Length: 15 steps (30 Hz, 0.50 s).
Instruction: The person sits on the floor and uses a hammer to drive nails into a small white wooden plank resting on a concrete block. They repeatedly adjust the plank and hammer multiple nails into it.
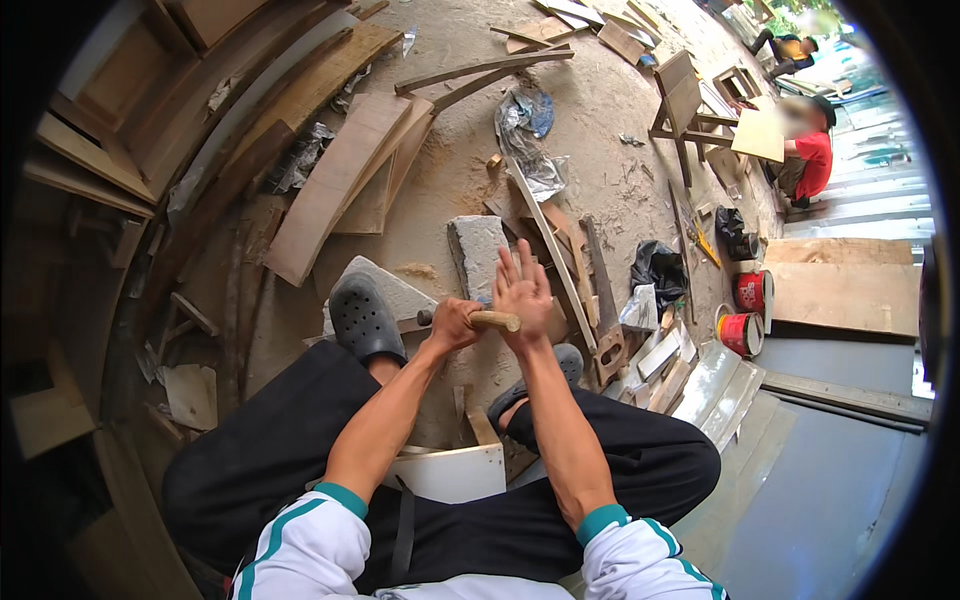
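Observation:
Between my knees, my left hand (455, 325) is closed around a hammer. The hammer's wooden handle (497, 320) sticks out to the right, and its dark head shows left of the fist. My right hand (523, 295) is open beside the handle's end, fingers stretched out and palm showing. Whether the palm touches the handle I cannot tell. Below my wrists, a white board (450, 474) lies across my lap. Just beyond the hands sits a rough whitish block (474, 250), and a pale slab (385, 290) lies by my left shoe.
A handsaw (603, 300) lies right of my hands, near wood scraps and a black plastic bag (658, 270). Long planks (345, 180) are piled ahead left. Red cans (740, 333) stand right. A person in a red shirt (815, 163) sits by a wooden chair (680, 105).

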Each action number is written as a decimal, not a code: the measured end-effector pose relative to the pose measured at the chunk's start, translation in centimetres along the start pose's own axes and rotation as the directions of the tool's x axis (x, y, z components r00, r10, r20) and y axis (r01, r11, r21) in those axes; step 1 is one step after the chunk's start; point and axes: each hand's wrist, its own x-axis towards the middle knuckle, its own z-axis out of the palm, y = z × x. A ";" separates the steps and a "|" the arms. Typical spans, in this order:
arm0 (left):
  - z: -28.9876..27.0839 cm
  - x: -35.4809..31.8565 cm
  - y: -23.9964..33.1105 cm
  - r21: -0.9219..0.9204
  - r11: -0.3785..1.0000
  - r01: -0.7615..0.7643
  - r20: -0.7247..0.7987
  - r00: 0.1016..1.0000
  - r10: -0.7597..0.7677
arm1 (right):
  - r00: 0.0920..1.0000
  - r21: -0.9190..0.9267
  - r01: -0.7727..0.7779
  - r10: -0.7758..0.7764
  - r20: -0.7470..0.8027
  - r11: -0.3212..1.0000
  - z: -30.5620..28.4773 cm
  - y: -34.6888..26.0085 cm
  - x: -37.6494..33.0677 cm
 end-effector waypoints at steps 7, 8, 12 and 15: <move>-0.1 -0.1 0.1 -0.030 0.998 -0.060 -0.051 0.997 0.059 | 0.994 0.062 0.014 -0.021 0.110 0.998 2.7 1.9 -0.3; -0.8 0.3 0.4 -0.039 0.997 -0.065 -0.080 0.995 0.062 | 0.993 0.005 0.074 -0.075 0.093 0.997 2.9 1.5 0.2; -1.7 0.9 0.4 -0.043 0.999 -0.014 -0.047 0.999 0.012 | 0.982 0.013 0.148 -0.145 -0.120 0.989 -1.0 -1.5 0.7; -1.8 0.1 0.2 -0.196 0.981 0.013 -0.038 0.999 -0.021 | 0.959 -0.377 0.266 -0.283 0.012 0.887 -1.3 0.4 1.1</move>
